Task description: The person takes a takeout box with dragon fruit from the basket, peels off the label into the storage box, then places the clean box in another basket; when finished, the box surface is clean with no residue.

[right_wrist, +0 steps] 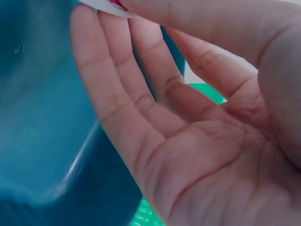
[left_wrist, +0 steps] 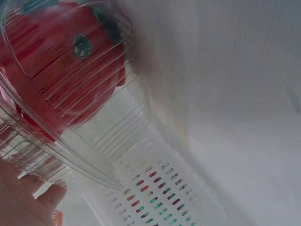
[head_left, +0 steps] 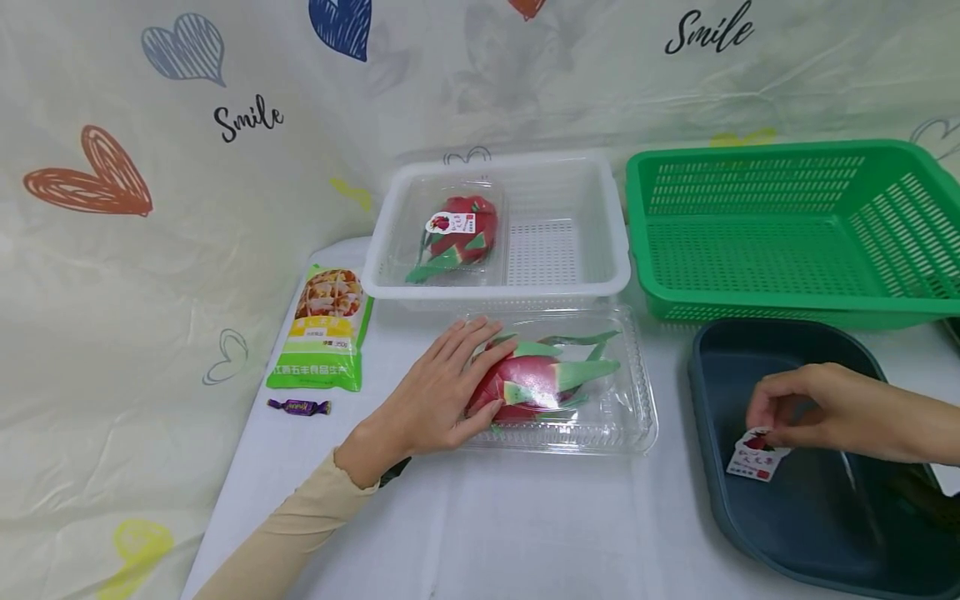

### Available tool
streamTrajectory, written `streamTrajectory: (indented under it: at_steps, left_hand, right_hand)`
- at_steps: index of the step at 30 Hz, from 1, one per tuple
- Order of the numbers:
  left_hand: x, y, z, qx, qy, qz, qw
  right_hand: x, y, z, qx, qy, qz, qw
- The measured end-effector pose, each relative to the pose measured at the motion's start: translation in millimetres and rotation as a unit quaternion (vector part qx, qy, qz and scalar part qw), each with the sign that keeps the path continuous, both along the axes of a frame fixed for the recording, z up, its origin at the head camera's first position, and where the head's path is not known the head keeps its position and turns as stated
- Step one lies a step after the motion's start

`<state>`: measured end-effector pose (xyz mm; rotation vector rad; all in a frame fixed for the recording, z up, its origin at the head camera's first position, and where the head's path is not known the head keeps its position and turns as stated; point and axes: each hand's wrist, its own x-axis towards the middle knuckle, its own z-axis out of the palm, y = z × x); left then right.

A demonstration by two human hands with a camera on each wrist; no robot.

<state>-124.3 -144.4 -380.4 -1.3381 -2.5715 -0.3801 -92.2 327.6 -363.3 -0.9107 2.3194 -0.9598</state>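
Note:
A clear plastic clamshell box [head_left: 637,400] lies on the table, holding a red dragon fruit [head_left: 532,379] with green tips. My left hand [head_left: 442,392] rests on the left part of its lid with fingers spread and fairly straight. In the left wrist view the ribbed side of the box shows close up, the red fruit [left_wrist: 61,66] behind it. Over the dark blue tray [head_left: 701,417], my right hand [head_left: 825,417] pinches a white label [head_left: 756,458] with a dragon fruit picture between thumb and fingers. Only the label's edge shows in the right wrist view, at the fingertips [right_wrist: 84,19].
A white basket [head_left: 611,250] stands behind the box, with another labelled dragon fruit box [head_left: 461,233] inside. To its right is a green basket [head_left: 795,308]. A green food packet [head_left: 318,333] and a purple wrapped candy [head_left: 300,407] lie at the left.

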Motion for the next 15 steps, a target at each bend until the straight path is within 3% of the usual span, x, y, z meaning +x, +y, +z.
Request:
streamTrajectory:
  at_steps: [5, 15]
  left_hand:
    - [0.1, -0.5, -0.1, -0.002, 0.001, 0.002, 1.0000]
    - [-0.5, 0.0, -0.4, -0.001, 0.003, 0.001, 1.0000]
  right_hand:
    - [-7.0, -8.7, -1.8, 0.037, 0.050, 0.004, 0.9980]
    - [-14.3, -18.0, -14.5, 0.044, 0.049, 0.000, 0.9979]
